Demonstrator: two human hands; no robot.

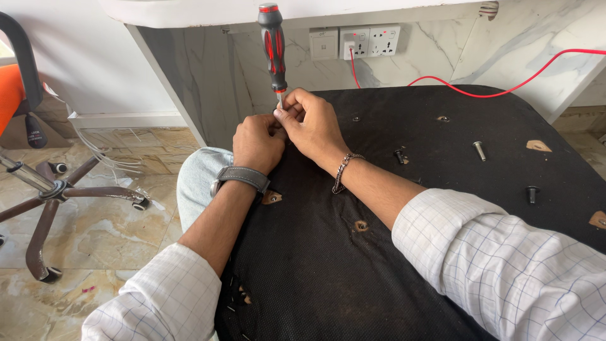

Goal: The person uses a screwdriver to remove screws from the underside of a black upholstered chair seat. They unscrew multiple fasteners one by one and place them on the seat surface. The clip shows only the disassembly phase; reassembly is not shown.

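Head view: both hands pinch the screwdriver (273,47) at its tip, left hand (257,143) and right hand (312,123) closed together. Stiff and light, its ribbed handle looks the surest hold.

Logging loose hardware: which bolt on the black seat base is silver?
The silver bolt, farthest back near the red cable; the other two bolts are black.
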